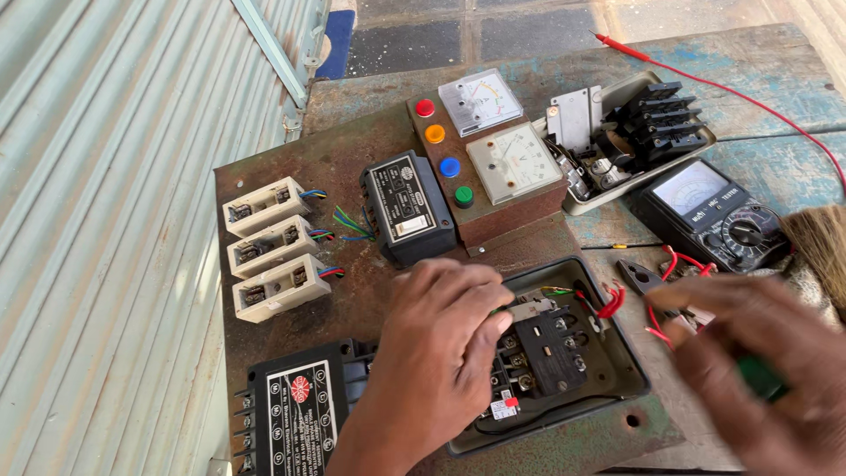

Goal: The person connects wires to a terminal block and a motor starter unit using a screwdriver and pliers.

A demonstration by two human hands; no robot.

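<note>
Sunlit weathered wooden table (758,62) beside a corrugated metal shutter (97,176).

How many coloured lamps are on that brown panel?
4, in a column down the brown panel: red lamp, orange lamp, blue lamp, green lamp. None look hidden.

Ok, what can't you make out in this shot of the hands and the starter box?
Head view only:
- Right hand: blurred; the green thing in it cannot be identified, and the frame edge cuts it off.
- Starter box: its left part is hidden under the left hand.
- Black unit: cut off by the bottom edge.
- Brush: cut off by the right edge.
</note>
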